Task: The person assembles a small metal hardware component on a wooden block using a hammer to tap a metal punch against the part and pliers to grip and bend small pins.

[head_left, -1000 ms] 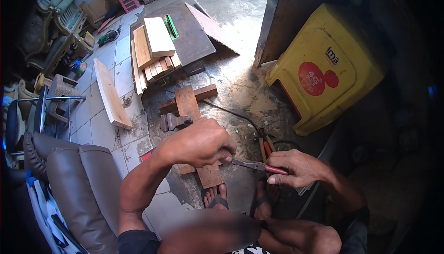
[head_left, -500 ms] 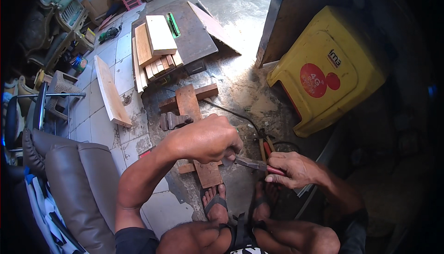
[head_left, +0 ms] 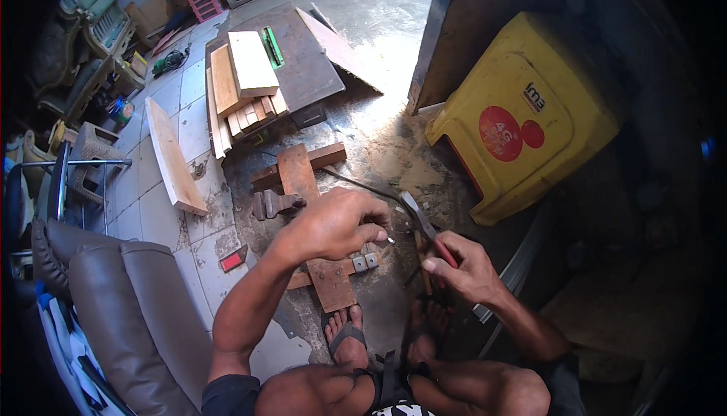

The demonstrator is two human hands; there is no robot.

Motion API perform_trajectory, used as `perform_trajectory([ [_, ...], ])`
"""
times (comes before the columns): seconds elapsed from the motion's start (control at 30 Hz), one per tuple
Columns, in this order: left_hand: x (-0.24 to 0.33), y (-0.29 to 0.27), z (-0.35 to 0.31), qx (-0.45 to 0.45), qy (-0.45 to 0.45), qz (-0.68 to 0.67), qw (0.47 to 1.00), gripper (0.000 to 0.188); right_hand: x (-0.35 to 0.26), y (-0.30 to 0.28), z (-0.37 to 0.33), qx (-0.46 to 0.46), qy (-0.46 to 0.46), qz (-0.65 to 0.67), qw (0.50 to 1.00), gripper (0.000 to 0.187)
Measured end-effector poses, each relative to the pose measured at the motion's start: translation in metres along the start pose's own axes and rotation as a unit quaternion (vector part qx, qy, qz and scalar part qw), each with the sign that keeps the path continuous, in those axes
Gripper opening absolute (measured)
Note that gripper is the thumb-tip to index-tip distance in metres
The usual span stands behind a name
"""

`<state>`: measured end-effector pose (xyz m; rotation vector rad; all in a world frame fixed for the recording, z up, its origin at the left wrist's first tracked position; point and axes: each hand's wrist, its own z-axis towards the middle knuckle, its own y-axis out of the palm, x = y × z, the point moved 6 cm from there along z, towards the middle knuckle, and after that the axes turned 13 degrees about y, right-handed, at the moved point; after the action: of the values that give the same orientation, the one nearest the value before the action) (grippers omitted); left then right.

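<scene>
My right hand (head_left: 468, 268) is wrapped round the red handles of a pair of pliers (head_left: 421, 219), whose metal jaws point up and away to the left. Beside it, my left hand (head_left: 339, 225) is closed in a pinch on a small pale piece (head_left: 391, 240), too small to name. Below that hand lies a reddish-brown wooden plank frame (head_left: 332, 283) with crosspieces, partly hidden by the hand. Two small metal blocks (head_left: 365, 262) sit on its near crosspiece. A dark metal vise-like part (head_left: 277, 204) is fixed further along the frame.
A yellow plastic stool (head_left: 522, 113) stands at the right by a dark panel (head_left: 469, 30). Ahead, wooden blocks (head_left: 252, 64) lie on a grey board (head_left: 314, 75). A pale plank (head_left: 173, 158) rests on the tiles. A brown cushioned seat (head_left: 125, 302) is at the left.
The pliers have moved away from my left hand and swung to point upward. My left hand has shifted slightly left, and the small piece and metal blocks have come into sight.
</scene>
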<state>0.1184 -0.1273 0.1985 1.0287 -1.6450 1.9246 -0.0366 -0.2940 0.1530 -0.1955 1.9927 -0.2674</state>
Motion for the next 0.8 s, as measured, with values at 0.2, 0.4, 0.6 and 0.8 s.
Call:
perform_trajectory([
  [0.2, 0.007, 0.018, 0.008, 0.003, -0.023, -0.1, 0.995, 0.025, -0.025, 0.013, 0.002, 0.066, -0.073, 0.017, 0.995, 0.033],
  [0.4, -0.013, 0.04, -0.005, 0.121, -0.056, -0.241, 0.961, 0.04, -0.013, 0.018, 0.005, 0.086, -0.041, 0.07, 0.993, 0.029],
  [0.6, -0.008, 0.105, -0.034, 0.303, -0.185, -0.63, 0.691, 0.038, 0.01, 0.022, 0.001, 0.111, 0.08, 0.178, 0.975, 0.025],
  [0.8, -0.003, 0.106, -0.025, 0.252, -0.162, -0.545, 0.783, 0.023, 0.01, 0.029, -0.004, 0.115, -0.018, 0.13, 0.985, 0.024],
])
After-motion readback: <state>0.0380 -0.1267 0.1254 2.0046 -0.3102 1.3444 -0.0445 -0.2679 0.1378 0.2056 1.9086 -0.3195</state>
